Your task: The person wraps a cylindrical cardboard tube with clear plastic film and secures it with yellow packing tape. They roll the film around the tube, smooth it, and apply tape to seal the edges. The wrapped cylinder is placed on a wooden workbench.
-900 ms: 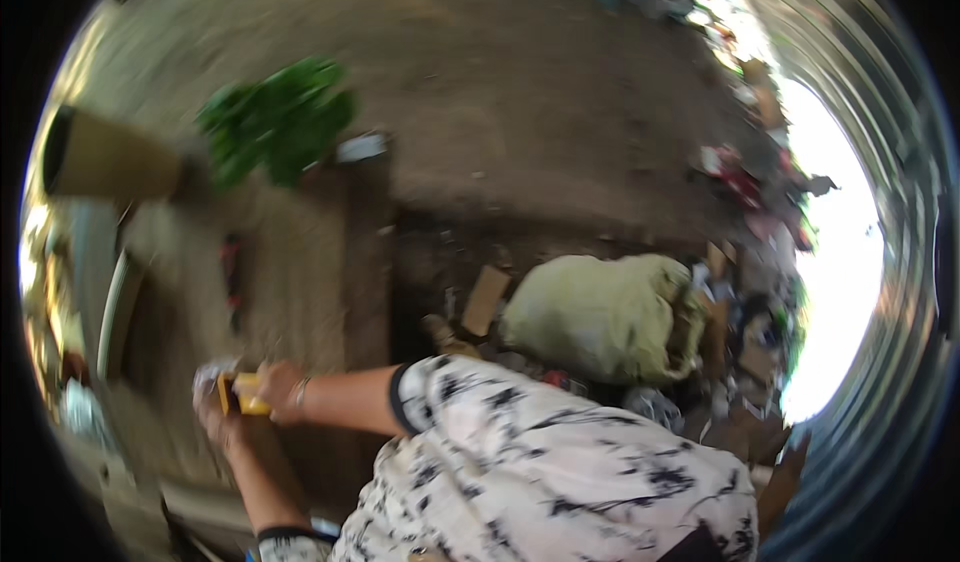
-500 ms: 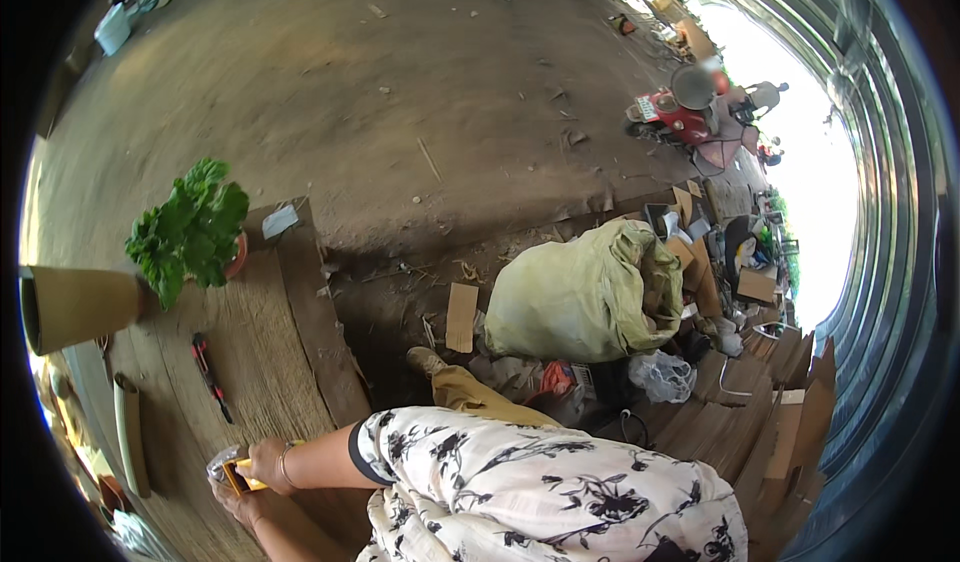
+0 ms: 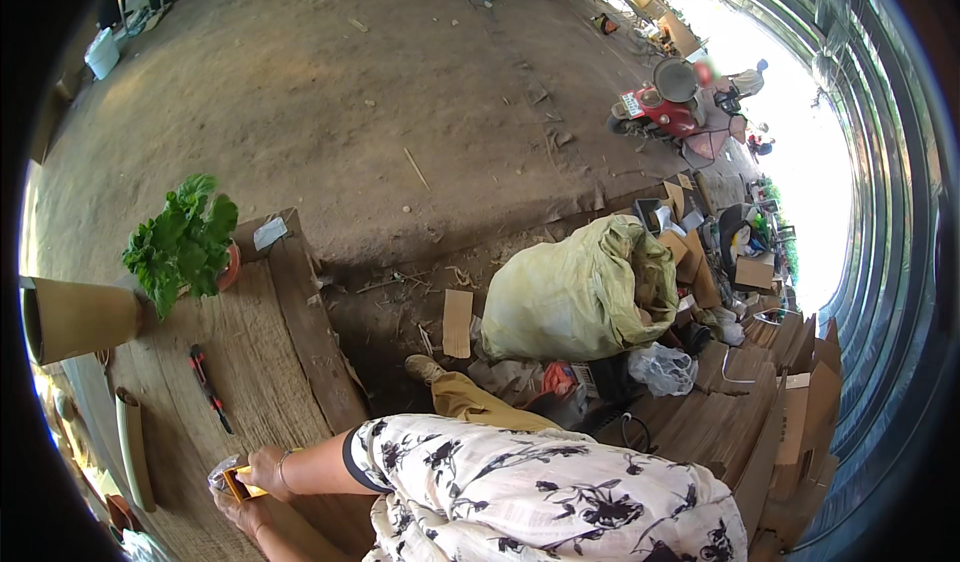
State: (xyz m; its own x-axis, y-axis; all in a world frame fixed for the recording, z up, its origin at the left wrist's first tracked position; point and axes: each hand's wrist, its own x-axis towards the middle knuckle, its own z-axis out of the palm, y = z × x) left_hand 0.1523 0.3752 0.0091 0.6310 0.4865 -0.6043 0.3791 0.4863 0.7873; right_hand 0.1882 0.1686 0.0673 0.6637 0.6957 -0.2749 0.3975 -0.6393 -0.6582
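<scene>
At the lower left, over the wooden tabletop (image 3: pixel 255 362), both hands are closed on a small yellow, box-like item (image 3: pixel 240 482) with a dark opening and clear plastic about its far end. My right hand (image 3: pixel 267 470), with a bracelet at the wrist, grips its upper side. My left hand (image 3: pixel 237 510) holds it from below, its fingers partly hidden. A slim red and black tool (image 3: pixel 210 390) lies on the boards just beyond my hands. Past it stand a leafy green plant (image 3: pixel 182 242) in a reddish pot (image 3: pixel 231 265) and a tan cylindrical container (image 3: pixel 85 319).
A curved pale piece (image 3: pixel 130 450) lies at the table's left. Right of the table sit a large yellow-green sack (image 3: pixel 570 292), a clear plastic bag (image 3: pixel 662 370), and cardboard (image 3: pixel 795 417). A red motor vehicle (image 3: pixel 665 114) stands on the dirt floor (image 3: pixel 300 112) near a bright opening.
The view has shifted slightly, so the floor and sack sit a little differently in the picture. Both hands keep hold of the yellow item, with only slight movement.
</scene>
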